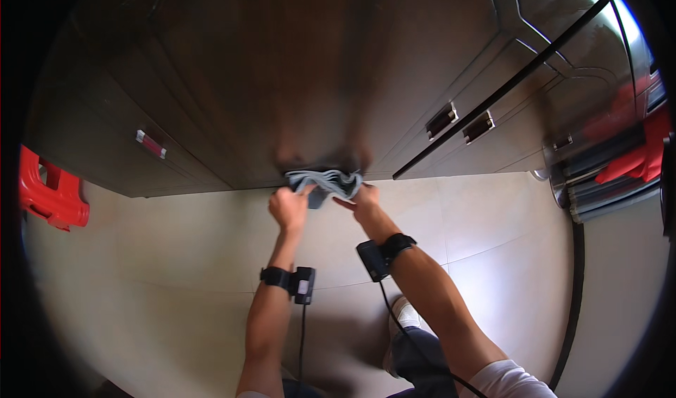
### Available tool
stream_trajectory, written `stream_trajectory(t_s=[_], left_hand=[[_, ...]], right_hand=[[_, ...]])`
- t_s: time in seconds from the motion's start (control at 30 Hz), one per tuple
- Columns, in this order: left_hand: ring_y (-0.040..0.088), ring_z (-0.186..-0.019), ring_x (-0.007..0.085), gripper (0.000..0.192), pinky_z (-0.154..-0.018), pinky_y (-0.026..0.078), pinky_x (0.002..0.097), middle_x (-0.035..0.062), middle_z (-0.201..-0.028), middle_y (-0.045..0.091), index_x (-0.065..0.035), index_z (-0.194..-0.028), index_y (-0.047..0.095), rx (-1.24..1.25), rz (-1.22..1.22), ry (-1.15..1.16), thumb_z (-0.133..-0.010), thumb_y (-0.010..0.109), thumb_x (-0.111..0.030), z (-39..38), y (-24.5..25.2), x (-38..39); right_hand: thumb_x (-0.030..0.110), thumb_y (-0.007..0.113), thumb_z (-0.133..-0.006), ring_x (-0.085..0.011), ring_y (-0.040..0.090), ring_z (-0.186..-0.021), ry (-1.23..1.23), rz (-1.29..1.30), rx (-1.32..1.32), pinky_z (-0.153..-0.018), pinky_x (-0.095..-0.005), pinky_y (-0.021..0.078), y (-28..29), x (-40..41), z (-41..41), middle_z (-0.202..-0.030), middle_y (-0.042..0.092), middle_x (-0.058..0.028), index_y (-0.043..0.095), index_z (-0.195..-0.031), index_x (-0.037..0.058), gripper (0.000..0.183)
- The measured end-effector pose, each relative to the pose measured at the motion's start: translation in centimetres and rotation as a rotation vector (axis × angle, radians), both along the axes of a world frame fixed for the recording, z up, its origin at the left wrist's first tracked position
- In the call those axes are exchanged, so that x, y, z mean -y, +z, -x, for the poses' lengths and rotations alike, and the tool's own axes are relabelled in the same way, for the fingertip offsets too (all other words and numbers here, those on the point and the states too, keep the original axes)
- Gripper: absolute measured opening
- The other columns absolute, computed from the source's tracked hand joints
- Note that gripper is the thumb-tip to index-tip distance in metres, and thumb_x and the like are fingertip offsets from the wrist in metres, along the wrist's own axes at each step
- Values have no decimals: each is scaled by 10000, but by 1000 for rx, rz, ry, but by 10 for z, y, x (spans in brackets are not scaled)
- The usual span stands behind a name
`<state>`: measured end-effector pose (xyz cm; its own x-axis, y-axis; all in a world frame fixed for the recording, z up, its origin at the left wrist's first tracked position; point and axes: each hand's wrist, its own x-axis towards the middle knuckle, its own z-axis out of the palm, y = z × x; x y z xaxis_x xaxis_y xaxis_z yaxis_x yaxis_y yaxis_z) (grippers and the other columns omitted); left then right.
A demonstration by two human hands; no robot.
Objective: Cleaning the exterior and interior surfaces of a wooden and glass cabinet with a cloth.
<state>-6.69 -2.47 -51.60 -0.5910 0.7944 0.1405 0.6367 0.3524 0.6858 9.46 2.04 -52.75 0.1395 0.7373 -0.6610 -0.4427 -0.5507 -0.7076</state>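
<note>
Between my two hands a grey cloth [327, 181] is bunched in folds, close in front of the glossy dark brown cabinet front [317, 81]. My left hand [289, 207] grips the cloth's left end, thumb over the fabric. At the opposite end, my right hand [364, 200] is closed on the gathered edge. A short flap of cloth hangs down between them. Whether the cloth touches the cabinet's lower part cannot be made out. Both hands show as blurred reflections in the glossy surface.
A red plastic stool [53, 192] stands at the far left. Metal-ended handles [442, 121] project from the cabinet doors. Red fabric [634, 155] lies over dark folded material at right, by a white wall [612, 292]. Cables run from black wrist devices [374, 261] above the tiled floor [174, 271].
</note>
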Motion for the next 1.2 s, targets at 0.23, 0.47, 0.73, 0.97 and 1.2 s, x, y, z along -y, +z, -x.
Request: stream_trajectory(t_s=[0.23, 0.47, 0.73, 0.97, 1.2], left_hand=[[652, -613, 421, 613, -591, 499, 473, 236, -636, 647, 40, -659, 689, 186, -63, -116, -644, 859, -548, -111, -4, -17], [656, -632, 414, 563, -586, 506, 446, 229, -663, 656, 40, -677, 692, 166, -82, -202, -679, 860, -498, -84, 24, -10], [672, -646, 392, 488, -582, 524, 416, 202, -682, 673, 12, -763, 718, 145, -307, -152, -668, 882, -438, -5, 110, 3], [407, -520, 162, 513, -537, 449, 417, 256, -565, 558, 81, -635, 611, 130, -399, 74, -664, 885, -351, 128, 90, 25], [694, -683, 311, 366, -684, 517, 430, 223, -774, 710, 49, -869, 723, -58, -223, 129, -758, 807, -289, 142, 101, 37]], right_hand=[[253, 598, -952, -282, 699, -930, 103, -240, -210, -834, -534, 603, 7, 16, -112, -1055, 699, -130, 647, -1132, 12, 304], [275, 607, -956, -280, 707, -899, 379, -132, -136, -828, -544, 601, 41, 4, -86, -1069, 691, -91, 629, -1209, 75, 323], [334, 636, -955, -412, 679, -999, 696, -184, -136, -840, -600, 585, 144, 12, -29, -1100, 636, -157, 592, -1230, 39, 405], [159, 460, -1015, -388, 662, -985, 658, -102, -375, -831, -612, 588, 144, 26, 112, -1320, 515, -145, 494, -1331, 53, 335], [84, 392, -954, -374, 588, -1141, 424, -69, -327, -776, -497, 633, 141, 36, 150, -1385, 465, -152, 507, -1317, -29, 396]])
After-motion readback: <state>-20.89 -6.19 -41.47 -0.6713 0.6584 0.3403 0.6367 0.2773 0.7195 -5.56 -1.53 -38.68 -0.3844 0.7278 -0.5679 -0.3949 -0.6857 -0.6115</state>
